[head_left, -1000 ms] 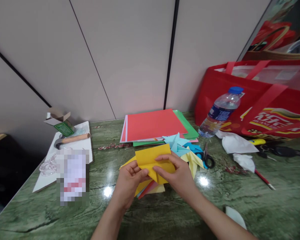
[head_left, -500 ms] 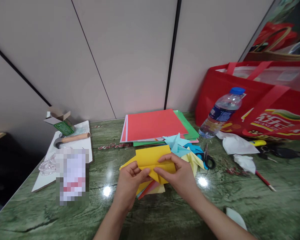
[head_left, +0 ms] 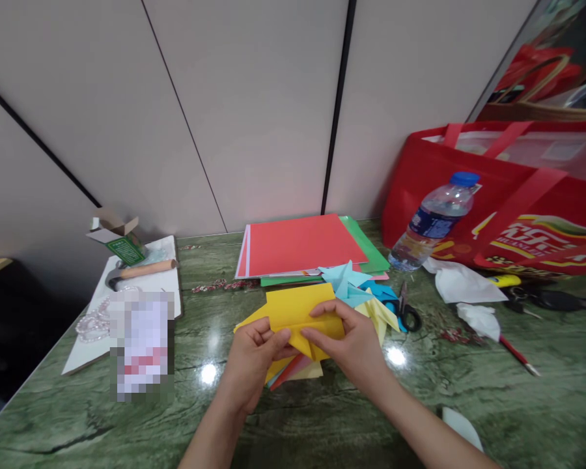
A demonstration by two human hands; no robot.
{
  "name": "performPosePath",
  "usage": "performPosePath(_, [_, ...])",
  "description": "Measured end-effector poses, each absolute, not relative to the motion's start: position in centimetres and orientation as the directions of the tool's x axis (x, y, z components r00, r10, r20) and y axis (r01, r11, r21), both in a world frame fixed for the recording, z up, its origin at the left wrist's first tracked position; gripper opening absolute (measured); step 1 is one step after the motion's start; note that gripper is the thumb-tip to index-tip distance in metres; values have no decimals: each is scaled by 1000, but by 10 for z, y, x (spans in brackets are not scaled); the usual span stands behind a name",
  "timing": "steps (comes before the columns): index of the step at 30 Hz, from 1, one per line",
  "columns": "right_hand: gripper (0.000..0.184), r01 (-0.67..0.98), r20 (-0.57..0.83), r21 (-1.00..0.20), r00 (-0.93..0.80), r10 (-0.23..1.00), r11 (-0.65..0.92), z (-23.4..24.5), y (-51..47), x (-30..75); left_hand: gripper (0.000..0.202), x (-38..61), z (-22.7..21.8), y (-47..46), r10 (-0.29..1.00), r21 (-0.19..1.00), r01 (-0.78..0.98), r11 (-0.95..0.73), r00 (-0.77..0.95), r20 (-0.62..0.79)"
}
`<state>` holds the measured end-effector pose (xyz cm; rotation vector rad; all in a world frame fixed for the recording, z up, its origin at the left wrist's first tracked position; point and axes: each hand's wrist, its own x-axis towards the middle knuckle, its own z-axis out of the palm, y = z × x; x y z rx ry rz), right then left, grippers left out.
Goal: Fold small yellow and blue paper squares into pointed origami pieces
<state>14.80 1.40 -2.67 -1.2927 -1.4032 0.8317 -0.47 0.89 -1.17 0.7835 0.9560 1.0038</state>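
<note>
A sheet of yellow paper (head_left: 300,305), partly folded with creases and a small point at its lower edge, is held up between both hands. My left hand (head_left: 260,348) pinches its lower left part between thumb and curled fingers. My right hand (head_left: 351,335) grips the right side, thumb in front near the fold and fingers over the top layer. Below and behind lie more coloured paper pieces (head_left: 305,370) in yellow, red and cream, partly hidden. Just past my right hand are light blue folded paper shapes (head_left: 346,283), a pale yellow one (head_left: 378,312) and black-handled scissors (head_left: 407,312).
A stack of coloured sheets (head_left: 303,244) lies against the wall. At right stand a water bottle (head_left: 432,221) and a red bag (head_left: 517,195), with tissues (head_left: 463,281) and a red pen-like stick (head_left: 517,354) nearby. A white board (head_left: 168,280) at left carries a small green box (head_left: 124,247).
Both hands keep hold of the yellow paper in nearly the same place. My left thumb has shifted slightly left along the fold.
</note>
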Motion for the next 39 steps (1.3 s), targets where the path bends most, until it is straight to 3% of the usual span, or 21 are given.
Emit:
performPosePath(27, [13,271,249,-927,-69,966,258,-24,12,149,37,-24,-12,10,833,907,-108,406,453,-319])
performPosePath(39, [12,251,227,-937,-90,970,243,-23,12,149,26,-27,-5,9,807,905,-54,423,477,-349])
